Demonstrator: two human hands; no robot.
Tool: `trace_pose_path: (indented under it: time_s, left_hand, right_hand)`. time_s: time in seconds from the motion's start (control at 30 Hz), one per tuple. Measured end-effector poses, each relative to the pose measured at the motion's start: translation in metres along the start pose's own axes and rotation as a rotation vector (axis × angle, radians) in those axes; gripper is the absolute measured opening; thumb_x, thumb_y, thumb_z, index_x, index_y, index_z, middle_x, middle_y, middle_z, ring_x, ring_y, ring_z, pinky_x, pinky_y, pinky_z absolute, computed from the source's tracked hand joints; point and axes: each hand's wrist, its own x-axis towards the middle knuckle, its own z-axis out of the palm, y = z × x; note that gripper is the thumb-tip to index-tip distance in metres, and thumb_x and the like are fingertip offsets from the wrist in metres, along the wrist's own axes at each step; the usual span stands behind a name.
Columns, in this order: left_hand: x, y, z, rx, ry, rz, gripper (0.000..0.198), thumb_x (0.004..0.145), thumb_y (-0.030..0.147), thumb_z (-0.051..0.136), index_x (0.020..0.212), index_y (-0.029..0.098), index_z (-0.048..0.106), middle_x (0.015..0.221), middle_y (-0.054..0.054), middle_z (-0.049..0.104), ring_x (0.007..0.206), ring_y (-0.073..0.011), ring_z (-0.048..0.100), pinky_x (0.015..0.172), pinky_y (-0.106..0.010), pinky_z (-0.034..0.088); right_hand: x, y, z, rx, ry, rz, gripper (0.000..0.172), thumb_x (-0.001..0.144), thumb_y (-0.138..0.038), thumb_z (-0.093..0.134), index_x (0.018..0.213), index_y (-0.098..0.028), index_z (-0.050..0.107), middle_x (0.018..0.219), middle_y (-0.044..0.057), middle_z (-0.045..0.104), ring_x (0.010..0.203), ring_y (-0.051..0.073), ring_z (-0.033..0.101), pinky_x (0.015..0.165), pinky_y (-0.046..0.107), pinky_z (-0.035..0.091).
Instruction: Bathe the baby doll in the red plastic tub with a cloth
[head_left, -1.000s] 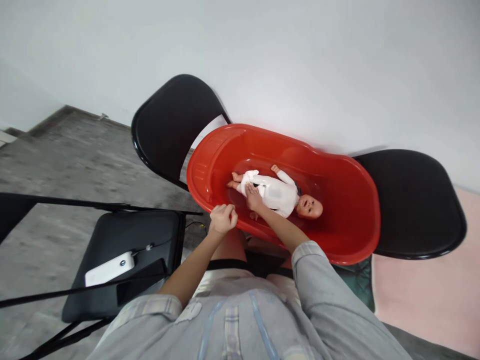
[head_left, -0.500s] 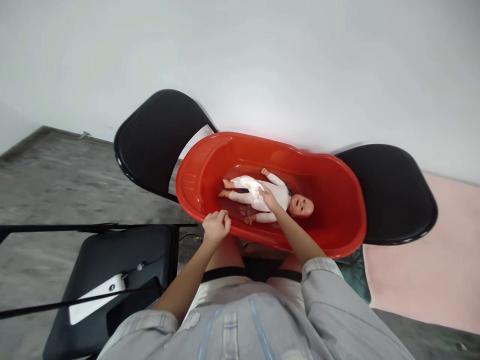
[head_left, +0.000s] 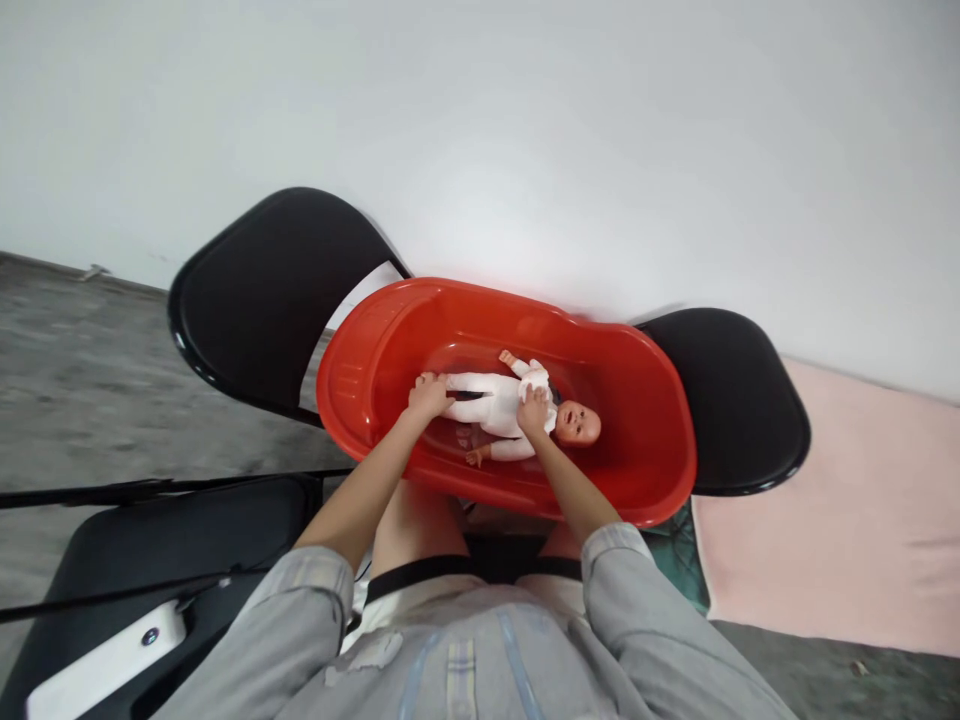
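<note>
A baby doll (head_left: 499,402) in white lies on its back in a red baby bathtub (head_left: 510,490), its head to the right. My left hand (head_left: 430,396) is closed over the doll's feet at the tub's left end. A small white cloth (head_left: 533,377) is bunched in my right hand (head_left: 533,410), which presses it on the doll's upper chest, just below the head. Some of the cloth is hidden under my fingers.
Black chairs stand at both ends of the tub, a left one (head_left: 262,290) and a right one (head_left: 739,400). A pink mat (head_left: 832,530) lies at the right. A white device (head_left: 112,660) rests on a black seat (head_left: 217,545) at lower left. Behind the tub is a white wall (head_left: 480,150).
My left hand has gone from the tub's near rim to the doll's feet. The cloth in my right hand has moved from the doll's belly and leg up to its chest.
</note>
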Motion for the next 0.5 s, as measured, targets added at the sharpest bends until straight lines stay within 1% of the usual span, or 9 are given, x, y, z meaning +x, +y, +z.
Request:
trace_pose_path:
  time_s: [0.07, 0.1, 0.17, 0.2, 0.3, 0.37, 0.43, 0.5]
  left_hand:
    - [0.013, 0.0, 0.004, 0.116, -0.128, -0.085, 0.067, 0.092, 0.029, 0.072, 0.157, 0.018, 0.06, 0.165, -0.026, 0.049, 0.154, -0.0463, 0.041, 0.115, -0.059, 0.046]
    - [0.016, -0.003, 0.007, 0.136, -0.173, -0.125, 0.071, 0.094, 0.03, 0.071, 0.162, 0.018, 0.054, 0.171, -0.026, 0.04, 0.159, -0.0466, 0.033, 0.118, -0.06, 0.043]
    - [0.02, -0.01, 0.013, 0.131, -0.188, -0.181, 0.073, 0.099, 0.03, 0.064, 0.169, 0.018, 0.046, 0.178, -0.023, 0.027, 0.165, -0.0444, 0.023, 0.123, -0.061, 0.038]
    - [0.02, -0.015, 0.017, 0.122, -0.182, -0.198, 0.073, 0.102, 0.031, 0.061, 0.172, 0.018, 0.042, 0.18, -0.022, 0.023, 0.166, -0.0425, 0.021, 0.125, -0.06, 0.036]
    - [0.021, -0.027, 0.025, 0.127, -0.165, -0.21, 0.071, 0.107, 0.03, 0.051, 0.175, 0.02, 0.035, 0.182, -0.018, 0.019, 0.166, -0.0376, 0.024, 0.127, -0.056, 0.036]
    - [0.022, -0.03, 0.028, 0.152, -0.171, -0.203, 0.069, 0.108, 0.027, 0.046, 0.176, 0.02, 0.034, 0.182, -0.016, 0.019, 0.165, -0.0354, 0.027, 0.127, -0.054, 0.038]
    - [0.023, -0.031, 0.028, 0.167, -0.181, -0.205, 0.067, 0.109, 0.02, 0.039, 0.176, 0.02, 0.035, 0.183, -0.014, 0.019, 0.165, -0.0329, 0.03, 0.127, -0.052, 0.039]
    - [0.023, -0.03, 0.026, 0.167, -0.184, -0.211, 0.066, 0.109, 0.017, 0.033, 0.175, 0.019, 0.037, 0.183, -0.013, 0.019, 0.164, -0.0313, 0.031, 0.127, -0.05, 0.041]
  right_hand:
    - [0.002, -0.021, 0.01, -0.013, -0.035, -0.011, 0.065, 0.11, -0.02, 0.03, 0.173, -0.005, 0.033, 0.178, 0.024, 0.028, 0.169, 0.033, 0.024, 0.135, 0.053, 0.02]
    - [0.003, -0.032, 0.016, -0.016, -0.06, -0.037, 0.064, 0.111, -0.02, 0.03, 0.174, -0.007, 0.033, 0.179, 0.023, 0.026, 0.17, 0.031, 0.022, 0.136, 0.052, 0.019]
    - [0.005, -0.054, 0.026, -0.013, -0.105, -0.095, 0.063, 0.113, -0.022, 0.031, 0.174, -0.009, 0.032, 0.18, 0.021, 0.023, 0.171, 0.03, 0.018, 0.137, 0.049, 0.016]
    - [0.006, -0.064, 0.032, -0.007, -0.116, -0.106, 0.062, 0.113, -0.022, 0.031, 0.174, -0.009, 0.032, 0.181, 0.021, 0.02, 0.171, 0.029, 0.016, 0.137, 0.049, 0.015]
    - [0.007, -0.091, 0.048, 0.019, -0.098, -0.116, 0.061, 0.113, -0.019, 0.031, 0.173, -0.005, 0.032, 0.182, 0.021, 0.011, 0.172, 0.03, 0.01, 0.138, 0.051, 0.012]
    - [0.007, -0.106, 0.057, 0.051, -0.091, -0.177, 0.061, 0.112, -0.015, 0.033, 0.172, -0.004, 0.035, 0.182, 0.019, 0.012, 0.172, 0.029, 0.009, 0.138, 0.049, 0.01]
    - [0.006, -0.12, 0.066, 0.14, -0.149, -0.275, 0.06, 0.11, -0.013, 0.039, 0.169, -0.004, 0.04, 0.181, 0.018, 0.016, 0.172, 0.027, 0.011, 0.139, 0.047, 0.011]
    - [0.003, -0.132, 0.074, 0.318, -0.268, -0.358, 0.061, 0.106, -0.013, 0.048, 0.167, -0.006, 0.045, 0.18, 0.016, 0.022, 0.171, 0.027, 0.016, 0.139, 0.046, 0.013]
